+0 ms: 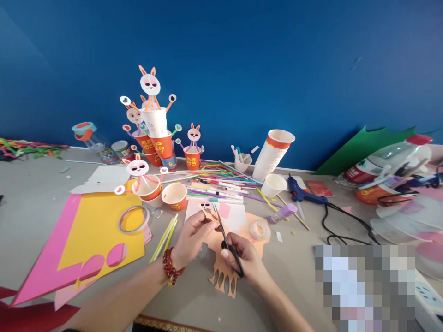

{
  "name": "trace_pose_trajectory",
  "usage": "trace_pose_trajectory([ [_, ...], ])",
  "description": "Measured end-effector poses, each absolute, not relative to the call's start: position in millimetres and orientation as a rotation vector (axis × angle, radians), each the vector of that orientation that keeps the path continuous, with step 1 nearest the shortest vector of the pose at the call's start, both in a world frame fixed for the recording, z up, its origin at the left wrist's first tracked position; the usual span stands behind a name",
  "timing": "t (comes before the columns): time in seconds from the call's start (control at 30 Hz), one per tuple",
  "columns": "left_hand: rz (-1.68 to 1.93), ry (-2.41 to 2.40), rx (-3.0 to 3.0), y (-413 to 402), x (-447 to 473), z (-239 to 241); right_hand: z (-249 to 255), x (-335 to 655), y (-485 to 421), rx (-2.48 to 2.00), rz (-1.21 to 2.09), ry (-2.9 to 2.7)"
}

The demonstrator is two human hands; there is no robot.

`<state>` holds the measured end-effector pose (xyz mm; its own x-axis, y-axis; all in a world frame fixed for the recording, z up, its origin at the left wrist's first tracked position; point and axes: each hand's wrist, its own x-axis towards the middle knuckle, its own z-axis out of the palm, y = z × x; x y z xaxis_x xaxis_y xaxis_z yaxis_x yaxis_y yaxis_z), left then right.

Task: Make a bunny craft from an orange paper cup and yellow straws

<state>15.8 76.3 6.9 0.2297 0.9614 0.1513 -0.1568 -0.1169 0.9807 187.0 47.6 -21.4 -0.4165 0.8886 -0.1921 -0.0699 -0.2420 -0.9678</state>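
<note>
Head view: left hand (191, 238) pinches peach paper cutout (206, 213) just above the surface (297, 272). Right hand (246, 263) grips scissors (222, 229), blades at the cutout's edge. Trimming appears in hand. Continuing would call for a steady pinch and short snips.

A paper cutout (207, 213) is held just left of the scissors (224, 237), near the front of the table (34, 203), with a sheet of paper (221, 279) spread under both. A roll of tape (259, 229) is set just right of the scissors, a glue stick (283, 213) further right. Behind them pens (221, 189) are laid in a row, with a stack of cups (270, 157) at its right end and a glue gun (301, 193) right of that. Large sheets (93, 226) are spread at the left, a tape ring (133, 219) lying on them.
</note>
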Motion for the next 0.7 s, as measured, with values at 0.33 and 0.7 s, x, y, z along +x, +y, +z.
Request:
trace_pose_trajectory([
  [0.33, 1.178, 0.901, 1.348, 77.3, 14.3, 7.7, -22.5, 187.0, 47.5, -1.062, 1.751, -1.282],
  [0.7, 1.100, 0.926, 1.388, 77.3, 11.9, 11.4, -15.6, 187.0, 47.2, -0.997, 1.795, -1.294],
])
